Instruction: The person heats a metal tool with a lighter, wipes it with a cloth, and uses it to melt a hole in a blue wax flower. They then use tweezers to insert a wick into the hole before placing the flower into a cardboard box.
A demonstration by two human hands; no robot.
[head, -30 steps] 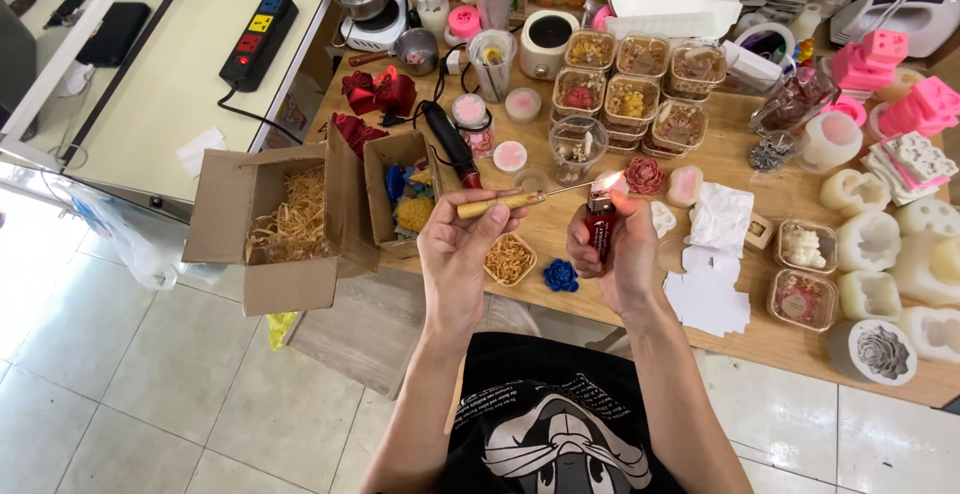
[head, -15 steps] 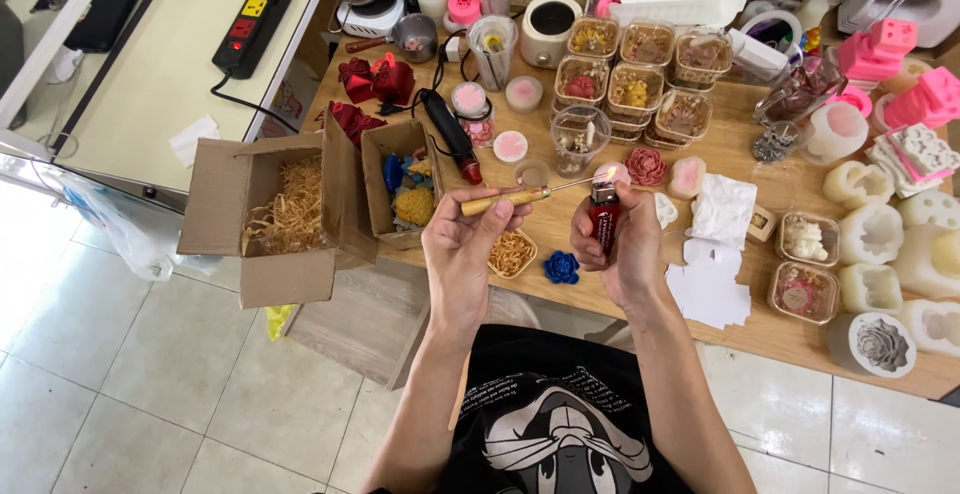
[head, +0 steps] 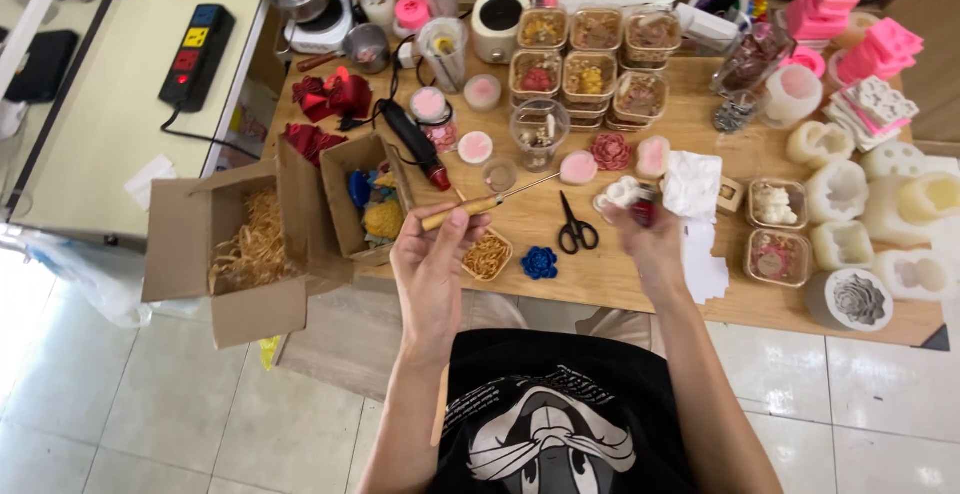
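Seen from my remote post: the left hand [head: 432, 259] grips a wooden-handled awl [head: 483, 203] by its handle, its thin metal tip pointing right and upward above the wooden worktable [head: 640, 289]. The right hand [head: 645, 234] is closed around a small dark red object [head: 643, 212]; motion blur keeps me from telling what it is, possibly a little bottle or wax piece. Half a second ago both hands sat close together at the table edge; now the right hand has swung outward, toward the white paper scraps [head: 692, 184], and the two are well apart. Black scissors [head: 574, 226] lie on the table between the hands, a blue flower piece [head: 539, 262] just beside them. An open cardboard box of straw [head: 245, 244] stands at left.
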